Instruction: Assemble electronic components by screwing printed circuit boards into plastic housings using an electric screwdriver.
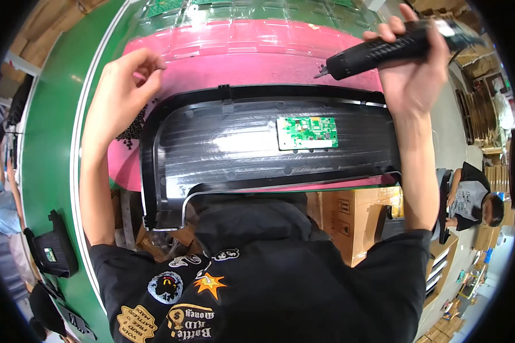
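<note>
My right hand (415,74) is wrapped round a black electric screwdriver (377,52), raised over the far right of the bench. Its bit points left, beyond the rim of a black plastic housing (223,137). A green circuit board (308,134) lies inside that housing, right of its middle. Above the housing's far left corner is my left hand (129,77), its fingers curled toward the thumb. Whatever sits between those fingertips is too small to tell. Small black screws (133,128) lie in a heap beside the housing, below my left hand.
A pink mat (212,68) covers the bench under the housing. Clear plastic trays (229,34) stand along its far side. Cardboard boxes (349,223) are below the near edge at right. Other people sit at left and right; another black housing (51,246) lies at far left.
</note>
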### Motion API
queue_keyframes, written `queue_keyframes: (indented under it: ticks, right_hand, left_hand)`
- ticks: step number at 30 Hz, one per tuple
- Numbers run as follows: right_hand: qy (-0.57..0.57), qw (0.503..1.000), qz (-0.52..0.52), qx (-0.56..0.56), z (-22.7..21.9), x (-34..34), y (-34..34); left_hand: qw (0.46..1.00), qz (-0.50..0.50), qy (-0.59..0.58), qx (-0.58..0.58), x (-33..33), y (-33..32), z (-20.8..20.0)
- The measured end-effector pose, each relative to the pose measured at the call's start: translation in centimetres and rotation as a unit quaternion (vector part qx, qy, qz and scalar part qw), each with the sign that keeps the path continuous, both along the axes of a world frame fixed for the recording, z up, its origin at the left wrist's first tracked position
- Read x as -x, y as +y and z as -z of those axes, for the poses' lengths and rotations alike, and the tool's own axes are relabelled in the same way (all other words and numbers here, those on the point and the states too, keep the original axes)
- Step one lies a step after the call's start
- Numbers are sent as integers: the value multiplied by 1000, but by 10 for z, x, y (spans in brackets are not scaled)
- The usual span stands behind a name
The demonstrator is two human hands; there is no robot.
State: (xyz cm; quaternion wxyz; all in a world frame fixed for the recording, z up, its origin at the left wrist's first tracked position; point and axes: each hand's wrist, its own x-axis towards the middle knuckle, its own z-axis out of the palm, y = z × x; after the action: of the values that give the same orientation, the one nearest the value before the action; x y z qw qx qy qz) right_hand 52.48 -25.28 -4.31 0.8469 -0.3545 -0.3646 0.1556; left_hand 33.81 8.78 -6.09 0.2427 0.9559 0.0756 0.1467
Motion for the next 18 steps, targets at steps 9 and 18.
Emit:
queue_keyframes:
  ticks: [9, 18]
  right_hand:
    - [61, 988, -41, -138, -47, 91, 7]
    - [4, 990, 34, -134, -32, 82, -3]
  left_hand:
    - [913, 355, -56, 195, -28, -102, -43]
    - [828, 385, -45, 406, -56, -103, -5]
